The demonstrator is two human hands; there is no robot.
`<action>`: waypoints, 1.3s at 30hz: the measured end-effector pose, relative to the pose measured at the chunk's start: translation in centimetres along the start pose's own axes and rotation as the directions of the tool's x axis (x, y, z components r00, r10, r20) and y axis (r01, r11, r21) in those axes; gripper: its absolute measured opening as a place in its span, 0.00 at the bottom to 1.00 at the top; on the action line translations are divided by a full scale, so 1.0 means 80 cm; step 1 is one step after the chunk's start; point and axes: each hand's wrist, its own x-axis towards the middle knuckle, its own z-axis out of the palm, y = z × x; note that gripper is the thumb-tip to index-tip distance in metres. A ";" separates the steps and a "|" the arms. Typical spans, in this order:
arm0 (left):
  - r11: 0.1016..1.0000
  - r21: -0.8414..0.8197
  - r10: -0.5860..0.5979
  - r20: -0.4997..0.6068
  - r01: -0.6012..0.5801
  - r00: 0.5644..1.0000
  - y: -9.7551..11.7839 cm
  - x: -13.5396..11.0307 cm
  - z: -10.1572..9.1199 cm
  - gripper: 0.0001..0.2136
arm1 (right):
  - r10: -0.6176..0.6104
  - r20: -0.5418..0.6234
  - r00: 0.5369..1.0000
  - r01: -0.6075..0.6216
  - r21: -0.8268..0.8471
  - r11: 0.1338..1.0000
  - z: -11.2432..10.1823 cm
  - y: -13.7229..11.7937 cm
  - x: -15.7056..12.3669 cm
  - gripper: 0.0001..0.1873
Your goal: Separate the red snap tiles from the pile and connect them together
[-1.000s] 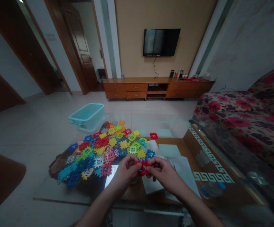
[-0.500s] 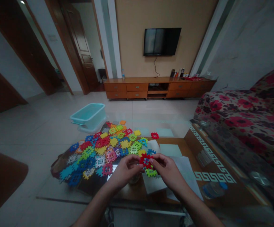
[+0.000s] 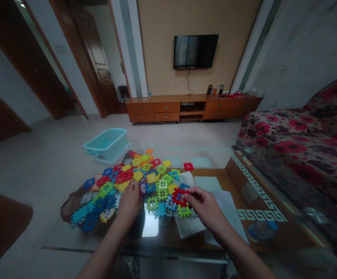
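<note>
A heap of colourful plastic interlocking tiles (image 3: 122,180) lies spread on a glass-topped table (image 3: 186,248). My right hand (image 3: 205,207) pinches a red tile (image 3: 179,196) that is joined to a small cluster of green, blue and lime tiles (image 3: 164,204) resting on the glass. My left hand (image 3: 130,203) reaches into the heap, fingers curled down onto the tiles near a pink piece; what it grips is hidden under the fingers.
A lone red tile (image 3: 188,166) lies apart at the back. White papers (image 3: 209,186) lie right of the tiles. A teal plastic tub (image 3: 107,143) stands on the floor beyond. A floral sofa (image 3: 302,143) is at right, a TV cabinet (image 3: 191,108) far back.
My left hand let go of the red tile cluster and moved left into the heap. The right hand lowered the cluster onto the glass, where more joined tiles now show.
</note>
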 end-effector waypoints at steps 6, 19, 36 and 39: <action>0.997 -0.061 -0.050 -0.013 0.049 0.999 0.009 0.000 -0.014 0.18 | -0.013 -0.006 1.000 0.013 -0.016 1.000 -0.002 -0.002 0.000 0.16; 0.127 -0.949 -0.027 0.286 0.287 0.958 0.072 -0.023 -0.033 0.25 | 0.099 0.020 0.995 -0.100 0.038 0.994 0.000 -0.010 -0.001 0.20; -0.310 -0.770 0.366 0.444 0.557 0.818 0.110 -0.056 -0.077 0.23 | 0.054 0.066 0.996 -0.056 0.025 0.998 0.002 -0.001 -0.002 0.23; -0.336 -0.741 0.382 0.457 0.582 0.803 0.109 -0.058 -0.082 0.23 | 0.061 0.046 0.997 -0.063 0.023 0.998 0.001 -0.002 -0.002 0.24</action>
